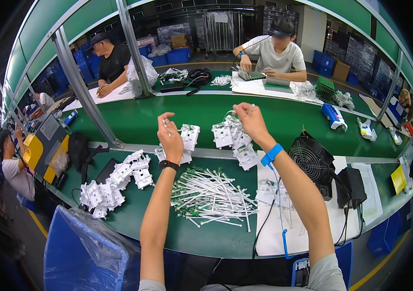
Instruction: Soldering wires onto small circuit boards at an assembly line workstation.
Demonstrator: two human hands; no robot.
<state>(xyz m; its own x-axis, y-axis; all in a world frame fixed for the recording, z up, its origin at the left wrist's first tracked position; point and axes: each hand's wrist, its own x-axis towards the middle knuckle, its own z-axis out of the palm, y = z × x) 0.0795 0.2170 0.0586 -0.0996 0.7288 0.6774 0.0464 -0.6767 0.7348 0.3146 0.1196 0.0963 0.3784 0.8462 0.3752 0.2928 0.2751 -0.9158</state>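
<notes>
My right hand [249, 118] is raised over the far side of the bench, its fingertips pinched on a thin white cable [228, 113] that curves down on the left. Just below it is a cluster of square white plastic housings [223, 135]. Level with it on the left, my left hand [169, 139] has curled fingers with a small white piece between them; what that belongs to is hidden. More white housings [189, 137] sit right beside this hand. Between my forearms lies a heap of white cables with small green circuit boards [211, 196].
Another pile of white housings [102, 196] is at left, near a blue bin [82, 252] lined with plastic. A black fan [307, 162] and a black power box [351, 186] stand at right. A blue wrist strap [271, 155] trails a coiled cord. Two people work across the green belt [284, 123].
</notes>
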